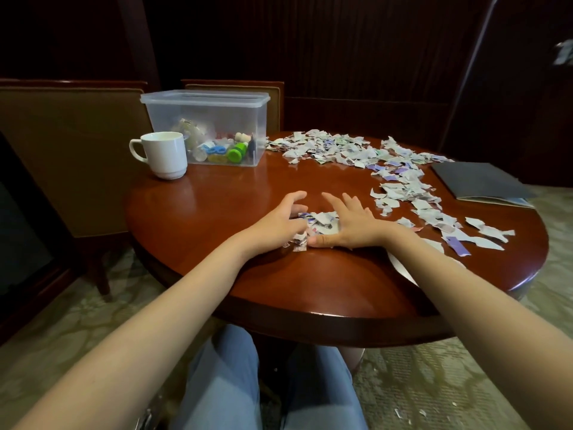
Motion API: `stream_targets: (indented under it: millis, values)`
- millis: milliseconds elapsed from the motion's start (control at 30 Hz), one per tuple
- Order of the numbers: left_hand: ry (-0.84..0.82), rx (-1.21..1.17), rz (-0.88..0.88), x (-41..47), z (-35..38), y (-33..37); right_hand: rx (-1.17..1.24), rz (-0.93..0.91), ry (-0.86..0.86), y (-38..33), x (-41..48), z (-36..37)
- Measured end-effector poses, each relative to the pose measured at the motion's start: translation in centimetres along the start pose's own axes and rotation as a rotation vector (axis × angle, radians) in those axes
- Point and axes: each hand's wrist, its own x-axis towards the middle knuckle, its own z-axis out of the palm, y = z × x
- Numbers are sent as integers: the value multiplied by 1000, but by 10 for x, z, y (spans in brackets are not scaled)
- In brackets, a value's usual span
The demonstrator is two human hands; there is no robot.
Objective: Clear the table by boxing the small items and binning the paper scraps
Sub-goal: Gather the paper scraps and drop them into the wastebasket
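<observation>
A small heap of torn paper scraps (316, 226) lies on the round wooden table (217, 193) between my two hands. My left hand (279, 220) cups the heap from the left with curved fingers. My right hand (350, 221) presses against it from the right with straight, spread fingers and the thumb along the table. Many more paper scraps (387, 172) are strewn over the far and right parts of the table. A clear plastic box (207, 119) at the back left holds several small items, among them a green bottle (237, 150).
A white mug (162, 155) stands left of the box. A dark folder (480, 183) lies at the table's right edge. Two upholstered chairs (74, 150) stand behind and to the left. A few scraps lie on the patterned carpet (434, 398). My knees are under the table's near edge.
</observation>
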Motion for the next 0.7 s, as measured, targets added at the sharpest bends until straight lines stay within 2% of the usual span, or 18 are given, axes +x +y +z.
stream_targets:
  millis: [133, 167, 267, 333, 600, 667, 700]
  values:
    - [25, -116, -3, -5, -6, 2, 61, -59, 48, -4, 12, 1]
    - [23, -52, 19, -7, -6, 2, 85, -95, 69, -6, 13, 2]
    - [11, 496, 104, -14, -2, -4, 169, -203, 142, -9, 14, 9]
    - [-10, 606, 90, -14, -2, -8, 188, -230, 160, -12, 13, 14]
    - [19, 429, 30, -6, -7, -8, 249, -242, 206, -33, 26, 21]
    - [41, 386, 27, -5, -8, -10, 389, -233, 199, -36, 27, 19]
    - [54, 371, 29, -4, -8, -11, 532, -232, 193, -35, 26, 17]
